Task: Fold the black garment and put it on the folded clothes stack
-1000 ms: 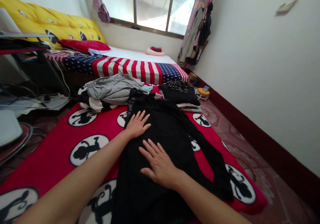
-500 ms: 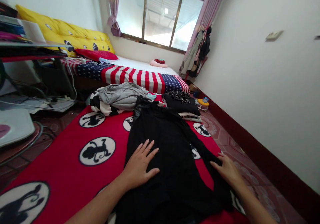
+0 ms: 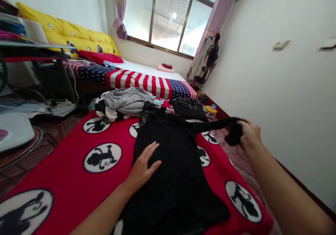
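Note:
A black long-sleeved garment (image 3: 173, 165) lies spread on a red blanket (image 3: 73, 179) printed with black-and-white figures. My left hand (image 3: 143, 166) rests flat on the garment's left side, fingers stretched out. My right hand (image 3: 249, 133) is closed on the end of the garment's right sleeve (image 3: 217, 125) and holds it lifted off the blanket, stretched out to the right.
Behind the garment lie a grey and striped clothes heap (image 3: 123, 102) and a folded black pile (image 3: 189, 111). A bed with a flag-pattern cover (image 3: 147, 81) stands further back. A desk with cables (image 3: 34, 74) is at left; a white wall (image 3: 283, 88) runs along the right.
My right hand went from the garment's middle to the sleeve on the right, gripped it and lifted it. My left hand slid back along the garment towards me.

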`<state>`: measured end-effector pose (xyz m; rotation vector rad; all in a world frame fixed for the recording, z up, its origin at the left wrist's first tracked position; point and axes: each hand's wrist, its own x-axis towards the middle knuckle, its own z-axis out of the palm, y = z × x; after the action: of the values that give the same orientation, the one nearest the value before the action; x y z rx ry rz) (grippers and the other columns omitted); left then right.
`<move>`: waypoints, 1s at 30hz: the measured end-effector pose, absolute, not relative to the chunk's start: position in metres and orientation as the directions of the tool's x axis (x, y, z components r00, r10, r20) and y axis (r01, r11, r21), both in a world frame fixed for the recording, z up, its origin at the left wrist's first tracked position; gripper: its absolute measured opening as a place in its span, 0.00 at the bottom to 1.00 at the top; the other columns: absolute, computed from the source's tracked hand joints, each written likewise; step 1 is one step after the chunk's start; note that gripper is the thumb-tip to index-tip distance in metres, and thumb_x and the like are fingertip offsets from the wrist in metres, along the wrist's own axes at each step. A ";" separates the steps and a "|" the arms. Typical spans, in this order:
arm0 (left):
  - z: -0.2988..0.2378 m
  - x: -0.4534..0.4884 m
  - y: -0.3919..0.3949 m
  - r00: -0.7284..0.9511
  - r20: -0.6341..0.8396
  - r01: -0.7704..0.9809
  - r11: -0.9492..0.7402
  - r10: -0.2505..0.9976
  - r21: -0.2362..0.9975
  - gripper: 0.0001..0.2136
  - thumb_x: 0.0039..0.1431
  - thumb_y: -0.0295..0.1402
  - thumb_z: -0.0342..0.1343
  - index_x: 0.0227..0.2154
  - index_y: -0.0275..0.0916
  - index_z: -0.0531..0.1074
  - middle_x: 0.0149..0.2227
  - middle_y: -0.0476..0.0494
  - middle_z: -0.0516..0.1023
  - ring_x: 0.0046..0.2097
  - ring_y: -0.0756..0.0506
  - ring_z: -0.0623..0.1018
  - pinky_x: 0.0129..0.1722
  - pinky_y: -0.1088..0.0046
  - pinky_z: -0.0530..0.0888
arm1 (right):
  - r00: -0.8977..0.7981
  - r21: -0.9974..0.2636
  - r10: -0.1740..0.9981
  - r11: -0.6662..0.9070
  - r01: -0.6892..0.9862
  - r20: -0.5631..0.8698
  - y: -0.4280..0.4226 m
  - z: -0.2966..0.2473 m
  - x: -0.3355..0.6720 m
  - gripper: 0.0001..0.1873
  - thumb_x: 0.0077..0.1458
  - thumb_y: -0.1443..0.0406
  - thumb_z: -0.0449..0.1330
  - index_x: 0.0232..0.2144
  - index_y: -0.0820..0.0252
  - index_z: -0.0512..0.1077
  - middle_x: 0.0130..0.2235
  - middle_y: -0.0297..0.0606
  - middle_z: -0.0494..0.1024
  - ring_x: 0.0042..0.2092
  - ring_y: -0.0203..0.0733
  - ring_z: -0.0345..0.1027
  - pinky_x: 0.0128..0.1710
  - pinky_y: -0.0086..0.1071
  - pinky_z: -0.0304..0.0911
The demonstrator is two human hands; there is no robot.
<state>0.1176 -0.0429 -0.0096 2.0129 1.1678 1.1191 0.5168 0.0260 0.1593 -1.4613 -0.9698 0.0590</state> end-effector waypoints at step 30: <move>0.033 0.077 0.059 0.123 0.196 0.948 -0.174 0.973 0.266 0.31 0.51 0.53 0.56 0.53 0.39 0.70 0.47 0.32 0.79 0.50 0.30 0.76 0.51 0.53 0.69 | 0.130 -0.451 0.984 -0.174 0.875 -0.125 -0.153 0.045 0.430 0.04 0.49 0.63 0.58 0.28 0.56 0.66 0.29 0.33 0.75 0.34 0.43 0.70 0.34 0.33 0.59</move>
<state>0.0772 0.0593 0.0333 2.2966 1.9683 0.5015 0.4299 -0.1528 0.0452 -2.1422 -1.8205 0.5787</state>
